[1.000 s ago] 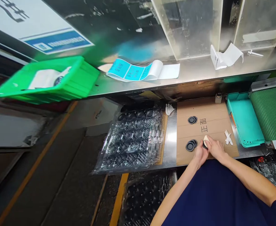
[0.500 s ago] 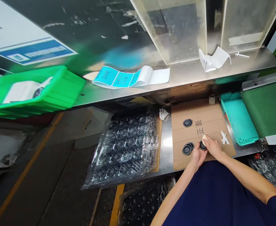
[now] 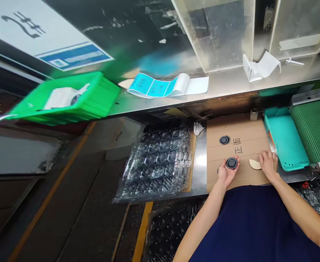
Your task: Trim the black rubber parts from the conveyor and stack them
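My left hand (image 3: 225,173) is palm up and holds a black round ring-edged disc (image 3: 231,163) on its fingers, with the thumb at its side. Another dark disc edge peeks out behind that hand, mostly hidden. Farther back on the cardboard sheet (image 3: 217,156) lies a small overlapping group of similar discs (image 3: 224,140). My right hand (image 3: 269,163) rests on the cardboard's right part, fingers curled down; what is under them is hidden. Just left of its fingertips lies a cream half-round piece (image 3: 255,164).
Clear plastic trays with dark round pockets (image 3: 157,160) are stacked on the left. A teal tray (image 3: 288,142) and a green conveyor belt (image 3: 315,127) stand on the right. The shelf above bears a green bin (image 3: 105,98) and a blue label roll (image 3: 157,87). A small bottle (image 3: 254,114) stands behind.
My right hand has let go of the cream piece, now on the cardboard, and moved right over where a white crumpled scrap lay. My left hand still holds the disc, now turned face up.
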Action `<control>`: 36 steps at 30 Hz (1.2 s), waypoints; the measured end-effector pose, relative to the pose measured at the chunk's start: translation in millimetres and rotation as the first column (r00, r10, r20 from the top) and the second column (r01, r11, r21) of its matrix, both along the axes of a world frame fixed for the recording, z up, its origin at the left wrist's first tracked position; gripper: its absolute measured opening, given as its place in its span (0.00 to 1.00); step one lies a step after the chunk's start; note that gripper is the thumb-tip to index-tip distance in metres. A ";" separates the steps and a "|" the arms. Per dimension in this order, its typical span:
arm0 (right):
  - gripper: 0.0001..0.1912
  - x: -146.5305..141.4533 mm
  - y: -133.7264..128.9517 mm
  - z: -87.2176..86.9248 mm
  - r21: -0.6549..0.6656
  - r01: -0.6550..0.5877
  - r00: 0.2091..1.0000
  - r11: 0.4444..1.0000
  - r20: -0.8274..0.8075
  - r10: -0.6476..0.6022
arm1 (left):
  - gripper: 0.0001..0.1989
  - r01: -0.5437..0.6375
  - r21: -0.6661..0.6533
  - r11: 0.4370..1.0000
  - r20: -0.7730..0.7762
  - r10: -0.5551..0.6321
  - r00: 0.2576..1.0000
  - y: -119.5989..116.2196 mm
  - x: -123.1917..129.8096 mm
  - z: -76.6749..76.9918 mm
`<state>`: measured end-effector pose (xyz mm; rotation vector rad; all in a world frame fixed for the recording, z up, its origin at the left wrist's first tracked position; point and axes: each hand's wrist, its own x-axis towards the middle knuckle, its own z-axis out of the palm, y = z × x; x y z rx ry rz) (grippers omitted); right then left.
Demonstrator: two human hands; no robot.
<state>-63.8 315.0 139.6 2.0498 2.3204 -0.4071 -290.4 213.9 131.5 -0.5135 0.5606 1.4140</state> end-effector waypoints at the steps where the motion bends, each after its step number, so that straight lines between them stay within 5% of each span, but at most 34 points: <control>1: 0.32 5.0 6.1 -3.4 0.022 0.048 0.999 0.999 0.002 -0.048 | 0.22 0.007 0.023 1.000 0.012 -0.007 1.000 -0.1 -0.3 2.3; 5: 0.25 7.6 22.3 -4.8 -0.188 0.073 0.997 0.979 0.008 -0.073 | 0.21 0.062 0.078 0.995 0.029 -0.064 0.998 -3.2 5.1 8.1; 11: 0.24 -35.2 -8.9 32.1 -0.314 -0.346 0.907 0.884 -0.354 0.230 | 0.17 0.271 0.148 0.951 -0.049 -0.267 0.962 -15.3 20.8 1.0; 15: 0.24 -50.8 -38.5 41.4 -0.338 -0.495 0.847 0.800 -0.395 0.357 | 0.15 0.333 0.063 0.941 -0.062 -0.329 0.942 -25.0 31.2 -8.3; 23: 0.22 -27.0 -50.6 18.3 -0.371 -0.482 0.866 0.794 -0.336 0.370 | 0.18 0.464 0.076 0.883 -0.080 -0.459 0.885 -39.4 39.7 -13.4; 29: 0.24 -14.9 -55.0 12.1 -0.346 -0.465 0.872 0.815 -0.339 0.353 | 0.28 0.525 0.061 0.849 -0.157 -0.512 0.845 -34.2 41.7 -9.6; 36: 0.25 -19.2 -56.4 5.8 -0.313 -0.429 0.884 0.847 -0.340 0.322 | 0.28 0.541 -0.008 0.841 -0.266 -0.523 0.810 -33.4 53.6 -10.7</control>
